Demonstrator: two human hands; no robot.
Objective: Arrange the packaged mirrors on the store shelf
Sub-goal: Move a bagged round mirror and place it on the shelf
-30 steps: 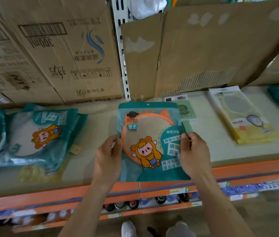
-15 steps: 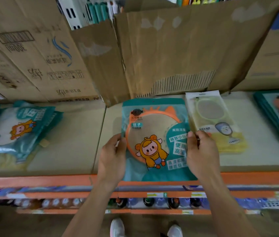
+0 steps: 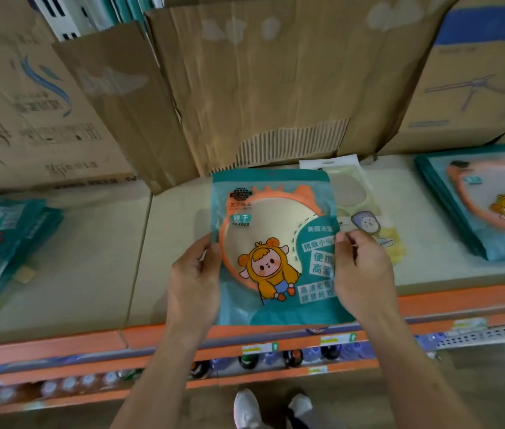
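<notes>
At the far left a pile of teal mirror packs lies loosely on the pale shelf, with printed cardboard boxes leaning along the back behind it. Moving in, the person's left hand grips the left edge of a teal packaged mirror, thumb laid on the front and the fingers tucked behind. The pack shows an orange-rimmed round mirror and a cartoon child in a yellow hood. It is held face up over the middle of the shelf, its lower edge reaching past the orange front rail; I can't tell whether it rests on the shelf or is just above it. The right hand pinches the pack's right edge, fingers curled over it. Just beside and partly under that edge lies a yellow-green mirror pack. Further right a neat stack of teal packs sits well apart from the held one. Below the rail are bottles on a lower shelf and the person's white shoes.
</notes>
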